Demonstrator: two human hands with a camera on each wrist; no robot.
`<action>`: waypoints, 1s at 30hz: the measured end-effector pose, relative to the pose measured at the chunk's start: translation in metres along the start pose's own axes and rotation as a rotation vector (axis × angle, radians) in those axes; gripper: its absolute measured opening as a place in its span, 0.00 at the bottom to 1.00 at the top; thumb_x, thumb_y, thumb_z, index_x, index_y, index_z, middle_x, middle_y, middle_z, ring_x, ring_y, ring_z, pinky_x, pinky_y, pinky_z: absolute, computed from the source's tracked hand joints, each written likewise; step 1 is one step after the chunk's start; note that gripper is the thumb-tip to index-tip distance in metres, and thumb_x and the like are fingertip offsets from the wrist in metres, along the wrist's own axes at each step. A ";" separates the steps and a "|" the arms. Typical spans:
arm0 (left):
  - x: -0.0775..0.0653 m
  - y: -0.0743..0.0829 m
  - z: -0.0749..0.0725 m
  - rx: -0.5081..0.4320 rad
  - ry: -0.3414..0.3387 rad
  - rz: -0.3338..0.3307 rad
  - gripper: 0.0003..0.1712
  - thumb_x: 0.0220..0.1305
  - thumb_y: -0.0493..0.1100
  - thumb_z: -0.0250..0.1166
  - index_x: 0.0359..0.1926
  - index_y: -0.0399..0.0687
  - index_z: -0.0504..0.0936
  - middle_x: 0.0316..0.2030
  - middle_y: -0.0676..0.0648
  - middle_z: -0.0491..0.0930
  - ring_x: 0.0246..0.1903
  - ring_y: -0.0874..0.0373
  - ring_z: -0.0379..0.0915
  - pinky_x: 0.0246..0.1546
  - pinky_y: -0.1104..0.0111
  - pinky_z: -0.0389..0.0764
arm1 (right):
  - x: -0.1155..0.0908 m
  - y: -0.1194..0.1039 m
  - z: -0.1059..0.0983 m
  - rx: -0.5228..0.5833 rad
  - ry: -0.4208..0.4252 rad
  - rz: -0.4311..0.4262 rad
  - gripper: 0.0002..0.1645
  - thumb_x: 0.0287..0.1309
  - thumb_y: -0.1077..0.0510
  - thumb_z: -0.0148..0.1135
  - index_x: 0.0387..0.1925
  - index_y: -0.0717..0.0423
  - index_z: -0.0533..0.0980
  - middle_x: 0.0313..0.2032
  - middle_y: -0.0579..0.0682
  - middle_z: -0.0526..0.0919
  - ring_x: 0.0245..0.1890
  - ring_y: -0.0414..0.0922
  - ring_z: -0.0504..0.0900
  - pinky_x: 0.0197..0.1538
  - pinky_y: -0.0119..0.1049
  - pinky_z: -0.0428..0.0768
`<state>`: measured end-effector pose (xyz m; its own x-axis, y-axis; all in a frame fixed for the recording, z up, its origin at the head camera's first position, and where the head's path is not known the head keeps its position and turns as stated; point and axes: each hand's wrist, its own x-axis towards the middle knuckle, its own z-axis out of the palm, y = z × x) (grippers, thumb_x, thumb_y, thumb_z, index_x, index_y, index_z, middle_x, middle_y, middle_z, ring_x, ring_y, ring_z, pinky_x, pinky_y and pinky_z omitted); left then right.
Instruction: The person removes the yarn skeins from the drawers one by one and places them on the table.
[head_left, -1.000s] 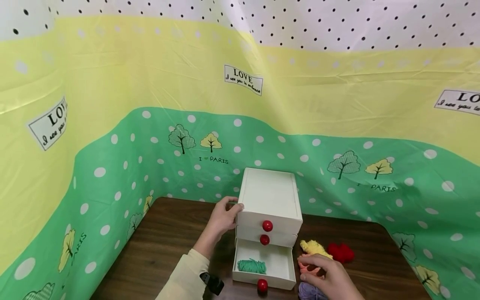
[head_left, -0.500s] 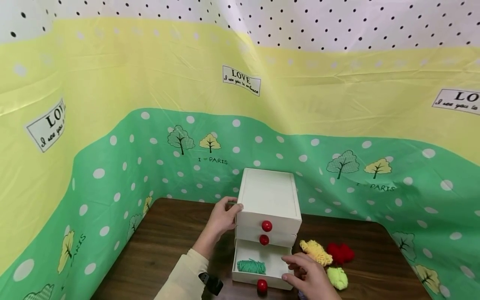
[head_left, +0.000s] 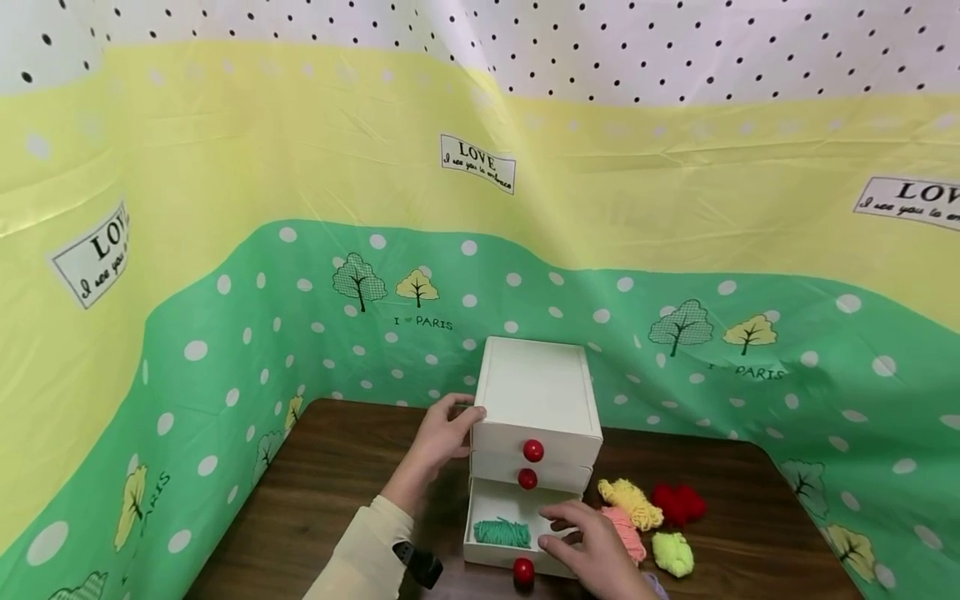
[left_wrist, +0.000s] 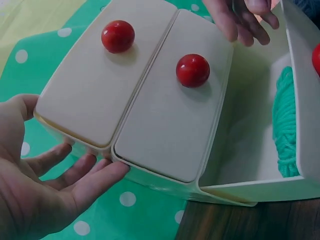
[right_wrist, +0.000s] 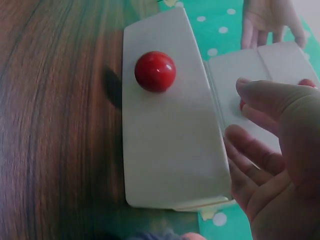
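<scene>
A small white drawer cabinet (head_left: 534,387) with red knobs stands on the table, its lowest drawer (head_left: 487,553) pulled out. Inside that drawer, toward the front left, lies a teal yarn bundle (head_left: 501,532). My left hand (head_left: 441,433) holds the cabinet's left side, thumb at the top edge and fingers along the side wall, as the left wrist view shows. Over the drawer's right part hovers my right hand (head_left: 594,546), thumb and fingers apart with nothing visible between them. The two upper drawers are closed.
Right of the cabinet lie yarn bundles: yellow (head_left: 630,502), red (head_left: 678,504), coral (head_left: 624,533) and lime (head_left: 672,553). A purple bundle (head_left: 656,586) is mostly hidden by the right hand. Patterned fabric (head_left: 420,375) hangs behind the brown table (head_left: 330,467).
My right hand has moved left from the coral yarn to above the open drawer, uncovering the lime and coral bundles. The left hand stays at the cabinet.
</scene>
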<state>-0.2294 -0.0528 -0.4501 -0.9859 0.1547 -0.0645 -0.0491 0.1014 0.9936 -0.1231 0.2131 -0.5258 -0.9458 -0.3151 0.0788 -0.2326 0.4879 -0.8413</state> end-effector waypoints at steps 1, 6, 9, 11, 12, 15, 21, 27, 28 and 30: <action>0.000 -0.001 0.000 -0.003 -0.004 0.001 0.31 0.70 0.56 0.65 0.65 0.44 0.75 0.56 0.36 0.75 0.53 0.43 0.79 0.50 0.43 0.83 | 0.001 0.000 0.001 -0.005 -0.007 0.002 0.22 0.64 0.48 0.70 0.55 0.56 0.82 0.50 0.58 0.84 0.47 0.55 0.85 0.41 0.32 0.84; 0.000 -0.003 -0.002 -0.014 -0.021 0.011 0.34 0.69 0.58 0.66 0.67 0.44 0.74 0.59 0.36 0.75 0.55 0.43 0.78 0.50 0.44 0.84 | 0.008 0.002 0.009 -0.053 -0.022 -0.001 0.21 0.65 0.50 0.70 0.54 0.57 0.83 0.49 0.56 0.84 0.45 0.51 0.85 0.39 0.32 0.84; 0.000 -0.004 -0.002 -0.021 -0.023 0.019 0.34 0.69 0.59 0.66 0.66 0.43 0.74 0.58 0.36 0.75 0.55 0.43 0.78 0.49 0.45 0.84 | 0.012 0.003 0.013 -0.094 -0.020 -0.009 0.20 0.63 0.50 0.71 0.52 0.55 0.83 0.48 0.55 0.84 0.43 0.47 0.86 0.38 0.31 0.83; 0.002 -0.005 -0.003 -0.026 -0.024 0.021 0.33 0.69 0.58 0.66 0.66 0.43 0.74 0.58 0.36 0.76 0.55 0.43 0.78 0.48 0.45 0.85 | 0.015 0.004 0.015 -0.117 -0.020 -0.010 0.20 0.62 0.49 0.72 0.52 0.55 0.84 0.48 0.54 0.85 0.42 0.45 0.85 0.38 0.31 0.83; 0.002 -0.006 -0.003 -0.026 -0.025 0.022 0.33 0.69 0.59 0.66 0.66 0.43 0.75 0.58 0.36 0.76 0.55 0.43 0.78 0.48 0.45 0.85 | 0.017 0.005 0.016 -0.123 -0.019 -0.008 0.20 0.61 0.49 0.73 0.51 0.55 0.84 0.47 0.53 0.85 0.42 0.45 0.85 0.38 0.31 0.83; 0.004 -0.007 -0.003 -0.026 -0.026 0.023 0.33 0.69 0.59 0.66 0.66 0.44 0.75 0.58 0.36 0.76 0.55 0.43 0.79 0.47 0.46 0.86 | 0.021 0.006 0.017 -0.132 -0.024 -0.001 0.20 0.60 0.49 0.73 0.51 0.55 0.84 0.48 0.53 0.85 0.41 0.44 0.85 0.38 0.31 0.83; 0.003 -0.005 0.000 -0.005 -0.013 0.025 0.32 0.69 0.57 0.65 0.65 0.43 0.75 0.56 0.36 0.77 0.53 0.44 0.80 0.46 0.47 0.86 | 0.027 0.008 0.020 -0.138 -0.052 0.002 0.20 0.61 0.48 0.73 0.49 0.55 0.85 0.47 0.52 0.86 0.40 0.44 0.86 0.39 0.34 0.84; 0.002 0.000 0.002 0.018 0.010 0.032 0.28 0.70 0.54 0.63 0.63 0.43 0.75 0.53 0.37 0.76 0.51 0.45 0.78 0.44 0.48 0.87 | 0.034 0.007 0.025 -0.186 -0.080 -0.020 0.21 0.61 0.47 0.72 0.49 0.56 0.85 0.46 0.50 0.87 0.38 0.41 0.84 0.39 0.35 0.83; 0.001 0.000 0.002 0.019 0.012 0.033 0.28 0.70 0.54 0.63 0.63 0.43 0.75 0.53 0.38 0.76 0.51 0.45 0.78 0.44 0.48 0.87 | 0.035 0.007 0.025 -0.190 -0.085 -0.021 0.21 0.61 0.46 0.72 0.49 0.56 0.85 0.45 0.51 0.87 0.38 0.40 0.84 0.39 0.35 0.82; 0.001 0.001 0.002 0.018 0.011 0.034 0.28 0.70 0.54 0.63 0.63 0.43 0.75 0.53 0.38 0.76 0.51 0.46 0.78 0.44 0.48 0.87 | 0.037 0.007 0.025 -0.195 -0.096 -0.029 0.21 0.60 0.47 0.73 0.48 0.56 0.85 0.45 0.51 0.87 0.37 0.40 0.84 0.38 0.34 0.82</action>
<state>-0.2301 -0.0508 -0.4496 -0.9886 0.1477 -0.0294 -0.0125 0.1144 0.9934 -0.1541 0.1847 -0.5425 -0.9144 -0.4025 0.0424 -0.3074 0.6227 -0.7196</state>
